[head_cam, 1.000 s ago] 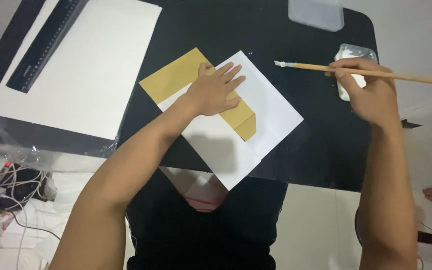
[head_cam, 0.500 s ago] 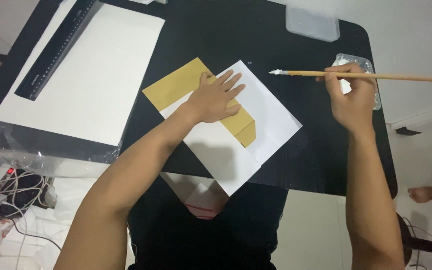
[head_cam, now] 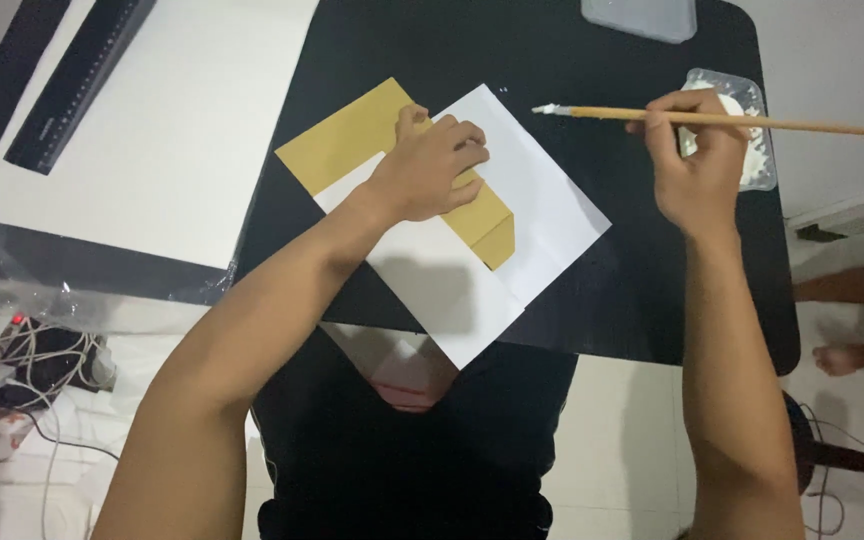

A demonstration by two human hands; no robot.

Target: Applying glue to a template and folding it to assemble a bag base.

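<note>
A folded tan paper point(head_cam: 350, 140) lies across a white sheet point(head_cam: 542, 215) on a black table point(head_cam: 572, 55). My left hand point(head_cam: 432, 165) rests on the tan paper, fingers curled at its upper fold. My right hand point(head_cam: 697, 165) grips a thin wooden brush point(head_cam: 812, 124) held level above the table. Its white-tipped bristles point left, just beyond the white sheet's upper right edge.
A small clear dish of white paste point(head_cam: 752, 135) sits behind my right hand. A clear lid point(head_cam: 642, 15) lies at the far edge. A large white sheet point(head_cam: 152, 130) with a black ruler point(head_cam: 77, 85) lies left. Cables point(head_cam: 32, 355) and someone's foot point(head_cam: 847, 357) are on the floor.
My left hand's fingers have curled from flat onto the tan paper's fold. My right hand with the brush has stayed near the paste dish; the view shifted slightly.
</note>
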